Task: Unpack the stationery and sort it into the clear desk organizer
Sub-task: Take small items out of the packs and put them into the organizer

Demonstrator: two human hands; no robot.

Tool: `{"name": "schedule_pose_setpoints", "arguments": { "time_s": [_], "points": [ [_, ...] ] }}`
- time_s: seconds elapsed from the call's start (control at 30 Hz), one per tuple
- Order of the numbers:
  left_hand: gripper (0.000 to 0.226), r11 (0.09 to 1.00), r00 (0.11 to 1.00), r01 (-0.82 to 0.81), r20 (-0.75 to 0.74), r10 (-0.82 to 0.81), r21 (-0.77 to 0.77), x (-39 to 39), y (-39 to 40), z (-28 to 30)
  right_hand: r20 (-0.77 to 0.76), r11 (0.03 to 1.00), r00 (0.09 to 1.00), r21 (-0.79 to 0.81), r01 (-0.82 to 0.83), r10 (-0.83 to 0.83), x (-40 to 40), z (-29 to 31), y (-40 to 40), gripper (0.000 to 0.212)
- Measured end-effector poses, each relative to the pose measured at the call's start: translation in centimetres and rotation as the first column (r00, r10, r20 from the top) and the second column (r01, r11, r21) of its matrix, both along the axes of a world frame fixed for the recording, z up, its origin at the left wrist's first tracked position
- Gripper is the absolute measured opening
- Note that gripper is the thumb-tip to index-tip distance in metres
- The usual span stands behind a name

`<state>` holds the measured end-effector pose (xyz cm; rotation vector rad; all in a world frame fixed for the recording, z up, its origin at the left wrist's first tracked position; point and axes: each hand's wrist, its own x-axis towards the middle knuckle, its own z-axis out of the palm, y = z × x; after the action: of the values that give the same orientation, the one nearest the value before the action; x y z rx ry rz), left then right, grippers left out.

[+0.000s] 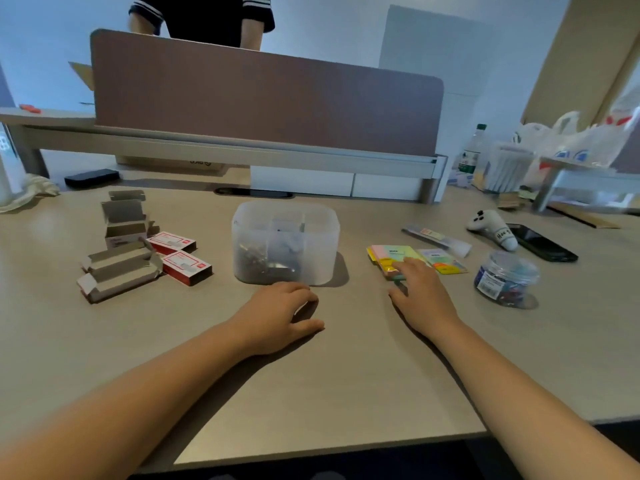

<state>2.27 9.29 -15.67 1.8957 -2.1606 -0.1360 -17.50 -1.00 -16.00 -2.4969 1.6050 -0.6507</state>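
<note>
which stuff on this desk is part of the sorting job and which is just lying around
Job: clear organizer, red staple boxes, emptied cartons, sticky note packs, clip jar, right hand touching the notes.

Lying about: phone, plush toy, water bottle, plastic bags.

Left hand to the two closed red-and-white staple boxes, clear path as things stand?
Probably yes. The left hand rests on the beige desk, holding nothing, and the two closed red-and-white staple boxes lie to its left with only bare desk between; the clear plastic organizer sits farther back.
</note>
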Motion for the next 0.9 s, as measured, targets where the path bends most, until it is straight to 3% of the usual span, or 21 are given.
{"name": "schedule_pose_setpoints", "arguments": {
  "time_s": [0.1,0.33,0.5,0.63,0.7,0.83,0.9],
  "points": [
    [0.049,1.000,0.999,0.027,0.020,-0.027,-0.012,-0.9,-1.1,-0.1,-0.023,0.999,0.998,-0.004,0.054,-0.054,-0.2,0.1,-1.4,0.050],
    [0.051,0.999,0.998,0.046,0.048,-0.044,-0.022,-0.9,-1.8,-0.5,-0.053,0.992,0.994,-0.085,0.090,-0.095,0.0,-0.2,-3.3,0.036],
    [0.051,0.998,0.999,0.044,0.034,-0.043,-0.039,-0.8,-1.8,-0.7,-0.133,0.979,0.988,-0.200,0.046,-0.074,-0.1,-0.5,-3.8,0.031],
    [0.050,0.998,0.999,0.038,-0.005,-0.038,-0.047,-0.5,-1.8,-0.9,0.124,0.948,0.992,-0.314,0.041,-0.002,-0.2,-0.1,-3.0,0.025],
    [0.047,0.998,0.998,0.031,-0.052,-0.034,-0.059,-0.3,-1.8,-1.0,0.311,0.944,0.948,-0.328,0.044,0.063,0.1,0.4,-2.1,0.023],
    [0.048,0.993,0.957,-0.021,-0.289,-0.015,-0.119,-0.3,-1.5,-0.8,0.702,0.990,0.703,-0.143,-0.019,0.115,1.4,1.8,0.3,0.014],
    [0.052,0.988,0.860,-0.090,-0.510,0.012,-0.128,-0.3,-1.4,-0.5,0.821,0.995,0.568,0.007,-0.104,0.054,2.1,2.2,1.5,0.011]
  ]
}}
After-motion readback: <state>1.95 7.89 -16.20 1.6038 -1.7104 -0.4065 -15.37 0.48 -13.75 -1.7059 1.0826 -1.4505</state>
